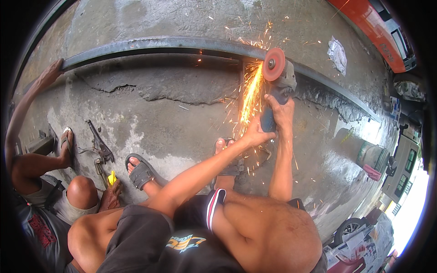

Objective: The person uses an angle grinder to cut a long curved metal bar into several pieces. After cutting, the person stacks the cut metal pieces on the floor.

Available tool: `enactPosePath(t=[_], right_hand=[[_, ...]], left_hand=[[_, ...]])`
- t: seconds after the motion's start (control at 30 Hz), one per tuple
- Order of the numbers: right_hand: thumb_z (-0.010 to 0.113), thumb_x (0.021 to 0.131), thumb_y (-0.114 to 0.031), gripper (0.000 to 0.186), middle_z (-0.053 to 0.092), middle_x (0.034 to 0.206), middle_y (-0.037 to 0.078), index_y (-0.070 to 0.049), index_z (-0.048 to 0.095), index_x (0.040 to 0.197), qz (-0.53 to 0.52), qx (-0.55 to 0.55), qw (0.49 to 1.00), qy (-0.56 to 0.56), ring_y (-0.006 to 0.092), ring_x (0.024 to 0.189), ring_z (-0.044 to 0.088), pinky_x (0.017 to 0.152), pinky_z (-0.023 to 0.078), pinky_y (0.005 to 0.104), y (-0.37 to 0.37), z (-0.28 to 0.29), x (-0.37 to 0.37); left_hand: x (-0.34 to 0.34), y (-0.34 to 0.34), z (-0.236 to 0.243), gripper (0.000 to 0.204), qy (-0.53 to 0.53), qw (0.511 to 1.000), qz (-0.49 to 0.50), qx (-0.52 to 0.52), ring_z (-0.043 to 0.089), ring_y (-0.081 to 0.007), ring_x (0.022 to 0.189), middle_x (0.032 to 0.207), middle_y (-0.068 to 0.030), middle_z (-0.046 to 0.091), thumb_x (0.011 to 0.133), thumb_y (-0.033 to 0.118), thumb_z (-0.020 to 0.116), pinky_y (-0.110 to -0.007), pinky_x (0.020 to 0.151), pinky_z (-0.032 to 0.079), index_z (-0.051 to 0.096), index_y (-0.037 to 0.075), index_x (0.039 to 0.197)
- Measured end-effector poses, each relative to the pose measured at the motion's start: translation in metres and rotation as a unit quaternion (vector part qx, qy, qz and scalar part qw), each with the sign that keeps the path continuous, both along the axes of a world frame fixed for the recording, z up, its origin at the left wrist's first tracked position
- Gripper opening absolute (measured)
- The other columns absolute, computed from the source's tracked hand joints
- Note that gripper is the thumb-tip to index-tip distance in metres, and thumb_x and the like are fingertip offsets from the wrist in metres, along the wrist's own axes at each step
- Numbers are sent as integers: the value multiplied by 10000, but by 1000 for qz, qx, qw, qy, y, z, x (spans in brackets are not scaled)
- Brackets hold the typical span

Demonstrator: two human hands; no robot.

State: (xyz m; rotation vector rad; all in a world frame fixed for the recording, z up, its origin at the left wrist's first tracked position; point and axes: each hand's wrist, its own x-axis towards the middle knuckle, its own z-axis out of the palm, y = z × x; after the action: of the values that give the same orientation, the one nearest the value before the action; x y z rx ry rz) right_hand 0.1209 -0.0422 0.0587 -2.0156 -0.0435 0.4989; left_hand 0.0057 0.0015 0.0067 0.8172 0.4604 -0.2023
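A long steel bar (168, 45) runs across the upper middle of the head view. An angle grinder (286, 82) with a red disc (273, 64) is against the bar, throwing a dense spray of sparks (250, 95) down and left. My left hand (259, 132) grips the lower part of the grinder's dark body. My right hand (281, 111) is wrapped around it higher up, near the head. My sandalled feet are on the concrete below, one partly behind the sparks.
At the left, another person's hand (51, 72) rests on the bar. A metal tool (102, 145) and yellow object (111, 178) lie near them. Cracked concrete (182, 113) surrounds us. A red vehicle part (373, 29), a bucket (371, 157) and a wheel (350, 230) are at the right.
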Motion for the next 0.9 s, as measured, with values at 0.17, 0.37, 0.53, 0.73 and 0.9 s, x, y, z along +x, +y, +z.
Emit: enactPosePath(t=[0.17,0.37,0.53,0.73,0.9], right_hand=[[822,754,-205,341,676,799,41,14,654,954,9,8,1000,-3,119,672,587,621,488,292,0,-8,1],[825,755,-201,343,679,813,45,15,653,958,11,6,1000,-2,120,685,593,632,492,292,2,0,0],[823,756,-193,342,674,814,44,12,647,966,10,8,1000,-12,117,693,593,637,494,290,2,-2,0],[828,750,-212,378,675,835,43,9,636,990,7,14,1000,-3,117,700,593,648,499,299,3,-2,-1],[829,749,-214,394,682,846,50,15,634,1002,-6,8,1000,1,120,708,603,656,503,298,0,-5,0]], left_hand=[[-1,-2,9,685,-7,996,85,-20,626,-102,666,866,-27,638,741,-12,790,-258,549,512,413,31,1312],[-2,3,10,679,-8,998,48,-34,624,-106,671,867,-23,633,732,-11,799,-255,546,497,423,33,1296],[1,2,3,699,-19,999,30,-4,625,-105,688,908,-28,633,724,-15,799,-258,568,507,423,21,1313],[0,-8,-4,710,-45,992,116,-19,620,-96,725,954,-19,630,721,-16,797,-255,625,532,438,16,1332],[0,1,-1,738,-19,1000,18,5,617,-93,773,984,-22,624,722,-21,793,-253,633,527,419,17,1357]])
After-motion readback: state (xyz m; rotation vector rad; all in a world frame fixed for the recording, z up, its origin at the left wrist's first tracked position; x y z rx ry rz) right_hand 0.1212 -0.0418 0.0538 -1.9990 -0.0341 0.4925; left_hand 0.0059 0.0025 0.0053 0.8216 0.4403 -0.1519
